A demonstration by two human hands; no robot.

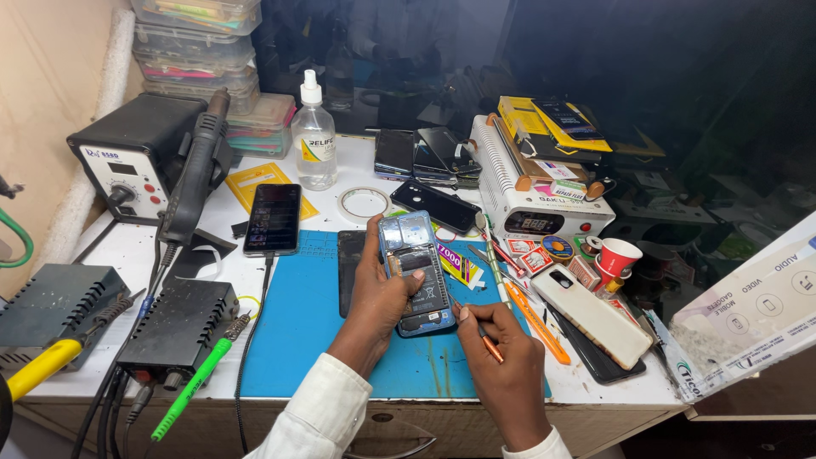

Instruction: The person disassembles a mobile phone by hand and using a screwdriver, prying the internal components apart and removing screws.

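the left hand [384, 293] covers the opened phone's [415, 272] left edge; the orange tool's [487, 340] tip hides behind the right hand [503, 374] — at nine o'clock a yellow handle [38, 367] runs off-frame.

Both hands reach forward, the left hand [387, 293] curled in a grip, the right hand [501, 361] pinching.

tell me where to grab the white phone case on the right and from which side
Take the white case by its two long edges near the middle, coming from above. It lies flat, tilted diagonally on the bench, its near end resting over a black phone, so its long sides look free.
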